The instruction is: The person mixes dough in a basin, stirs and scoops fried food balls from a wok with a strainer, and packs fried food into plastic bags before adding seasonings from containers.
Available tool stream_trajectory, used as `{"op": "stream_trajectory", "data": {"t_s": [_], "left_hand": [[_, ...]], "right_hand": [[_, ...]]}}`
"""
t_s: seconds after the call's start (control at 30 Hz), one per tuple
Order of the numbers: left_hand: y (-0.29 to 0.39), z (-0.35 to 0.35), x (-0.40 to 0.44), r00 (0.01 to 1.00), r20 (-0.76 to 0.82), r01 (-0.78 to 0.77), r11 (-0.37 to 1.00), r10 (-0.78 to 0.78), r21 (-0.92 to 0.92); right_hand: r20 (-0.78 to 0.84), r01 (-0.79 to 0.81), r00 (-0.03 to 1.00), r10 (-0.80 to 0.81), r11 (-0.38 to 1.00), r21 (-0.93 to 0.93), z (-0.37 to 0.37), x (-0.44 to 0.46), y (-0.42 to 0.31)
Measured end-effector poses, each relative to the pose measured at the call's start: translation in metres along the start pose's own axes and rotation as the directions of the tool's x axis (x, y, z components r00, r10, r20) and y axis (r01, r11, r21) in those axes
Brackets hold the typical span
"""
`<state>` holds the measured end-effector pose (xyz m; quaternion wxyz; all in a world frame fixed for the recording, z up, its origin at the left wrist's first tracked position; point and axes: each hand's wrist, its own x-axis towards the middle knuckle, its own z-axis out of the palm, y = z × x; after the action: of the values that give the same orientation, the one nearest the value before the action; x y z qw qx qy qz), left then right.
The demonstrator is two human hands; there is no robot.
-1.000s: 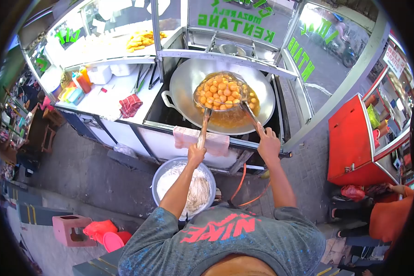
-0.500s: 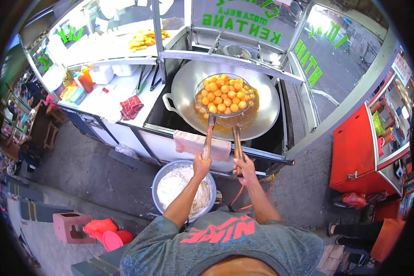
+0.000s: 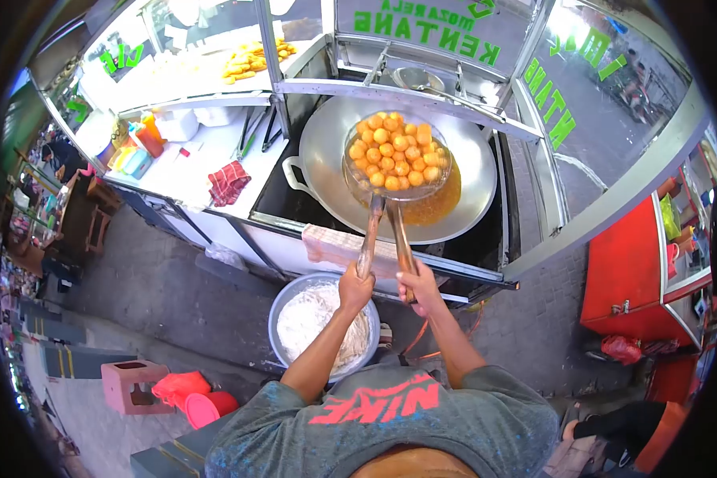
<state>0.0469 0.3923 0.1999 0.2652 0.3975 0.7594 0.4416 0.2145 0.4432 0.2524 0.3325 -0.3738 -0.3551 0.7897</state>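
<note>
My left hand point(image 3: 356, 288) is closed round the wooden handle of a wire strainer point(image 3: 371, 231). In my right hand point(image 3: 419, 288) is a second wooden-handled strainer point(image 3: 401, 245), angled so that both handles meet near the top; its head is mostly hidden by the first basket and I cannot separate the two. A heap of golden fried balls point(image 3: 397, 150) lies in the basket, above a large metal wok point(image 3: 317, 159). Brown oil point(image 3: 442, 203) pools in the bottom of the wok, to the right under the basket.
A metal cart frame point(image 3: 398, 94) crosses behind the wok. To the left are tongs point(image 3: 271, 127), a red checked cloth point(image 3: 229, 183) and sauce bottles point(image 3: 147, 137). Below stands a basin point(image 3: 276, 323) of white flour. A pink cloth point(image 3: 334, 245) hangs at the cart's front edge.
The basket with the balls has shifted up and slightly right over the wok, tilting more. The right handle has swung in against the left one. Both hands keep their hold.
</note>
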Motion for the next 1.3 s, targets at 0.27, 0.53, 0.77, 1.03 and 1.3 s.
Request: {"op": "stream_trajectory", "data": {"t_s": [0.27, 0.53, 0.77, 1.03, 1.3], "left_hand": [[-0.005, 0.004, 0.011, 0.997, 0.03, -0.062, 0.996, 0.064, -0.058], [-0.011, 0.012, 0.004, 0.998, 0.033, -0.046, 0.999, 0.047, -0.014], [0.012, -0.004, 0.009, 0.998, 0.012, -0.067, 0.995, 0.068, -0.08], [-0.009, 0.005, -0.003, 0.992, 0.075, -0.104, 0.994, 0.106, -0.029], [0.029, -0.01, -0.005, 0.995, 0.059, -0.076, 0.988, 0.084, -0.131]], "right_hand": [[0.045, -0.051, 0.998, 0.049, 0.998, 0.043, -0.006, 0.011, -0.015], [0.116, -0.106, 0.988, 0.102, 0.994, 0.032, -0.01, 0.034, -0.006], [0.064, -0.146, 0.988, 0.14, 0.984, 0.097, 0.011, 0.012, -0.016], [0.04, -0.124, 0.992, 0.121, 0.989, 0.078, 0.004, 0.02, -0.003], [0.026, -0.121, 0.992, 0.12, 0.992, 0.023, 0.006, 0.002, -0.002]]}}
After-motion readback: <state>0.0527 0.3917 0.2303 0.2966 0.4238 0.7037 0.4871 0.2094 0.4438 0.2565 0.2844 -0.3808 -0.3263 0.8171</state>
